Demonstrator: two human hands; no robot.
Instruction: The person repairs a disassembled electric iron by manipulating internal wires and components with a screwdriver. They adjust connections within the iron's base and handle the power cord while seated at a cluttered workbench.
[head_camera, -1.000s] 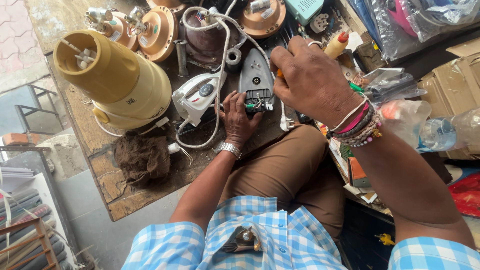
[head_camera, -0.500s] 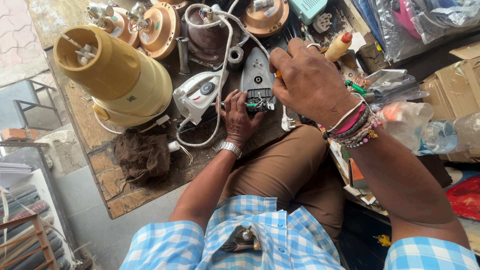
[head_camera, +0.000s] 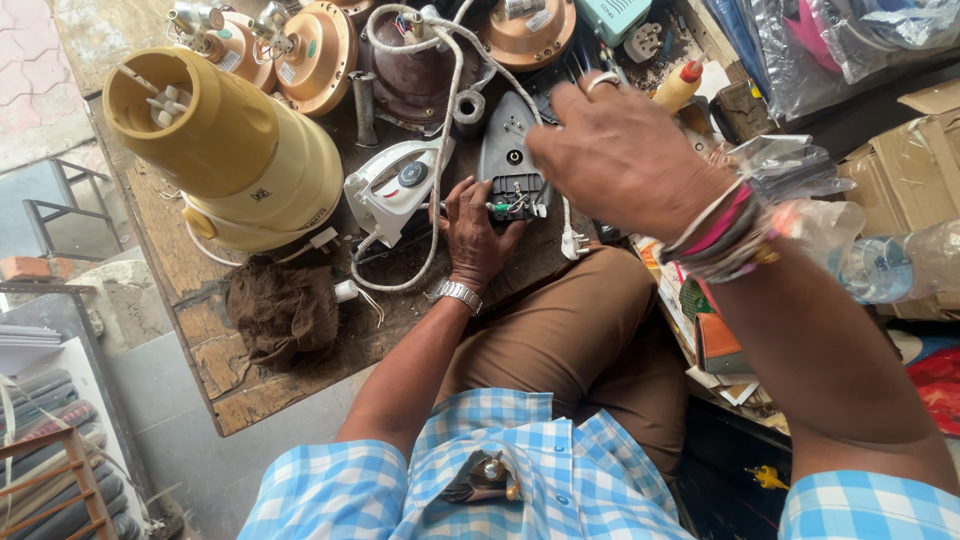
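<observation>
Centrally, iron base (head_camera: 508, 150): laid sole-down on the workbench (head_camera: 215, 360), wiring end exposed toward the person.
Left hand (head_camera: 478, 235): clasped on the base's rear, steadying it.
Right hand (head_camera: 622, 160): raised above; grip cannot be told.
White iron cover (head_camera: 392, 195): set aside alongside.
Yellow mixer body (head_camera: 225, 155): further left.

The counter (head_camera: 215, 365) offers bare wood only near its front edge, beside the brown rag (head_camera: 280, 315). Farther back, the yellow mixer (head_camera: 235, 160), white cord (head_camera: 440, 150) and motor housings (head_camera: 320, 55) crowd every gap.
</observation>
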